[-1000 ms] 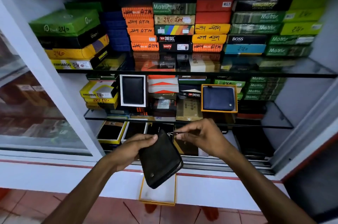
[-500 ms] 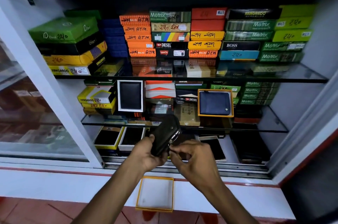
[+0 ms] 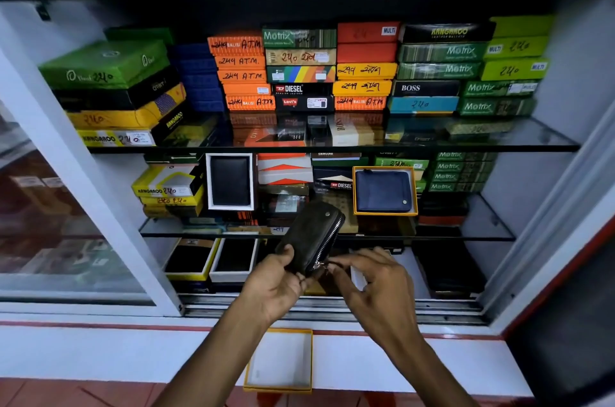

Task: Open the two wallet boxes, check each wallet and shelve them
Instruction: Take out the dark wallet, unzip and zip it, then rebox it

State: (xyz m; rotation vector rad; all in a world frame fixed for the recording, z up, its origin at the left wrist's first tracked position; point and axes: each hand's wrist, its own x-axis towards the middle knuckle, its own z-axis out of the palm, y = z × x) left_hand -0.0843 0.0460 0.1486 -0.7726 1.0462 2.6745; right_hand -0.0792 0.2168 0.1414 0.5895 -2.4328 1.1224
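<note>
My left hand (image 3: 274, 283) grips the lower end of a black zip wallet (image 3: 311, 235), held upright and tilted right in front of the middle glass shelf. My right hand (image 3: 369, 277) pinches the zipper pull at the wallet's lower right corner. An empty yellow-edged box tray (image 3: 281, 360) lies on the white ledge below my hands. On the middle shelf a navy zip wallet in a yellow box (image 3: 384, 191) stands propped up, and a black wallet in a white box (image 3: 230, 181) stands to its left.
Stacks of coloured wallet boxes (image 3: 299, 70) fill the top glass shelf (image 3: 549, 143). Open boxes with black wallets (image 3: 213, 258) lie on the bottom shelf. A sliding glass door (image 3: 66, 207) covers the cabinet's left; its track (image 3: 432, 310) runs along the front.
The wallet has gone from hanging low and tilted over the ledge to standing upright in front of the shelf. My right hand has moved from its top down to the zipper pull at the bottom corner.
</note>
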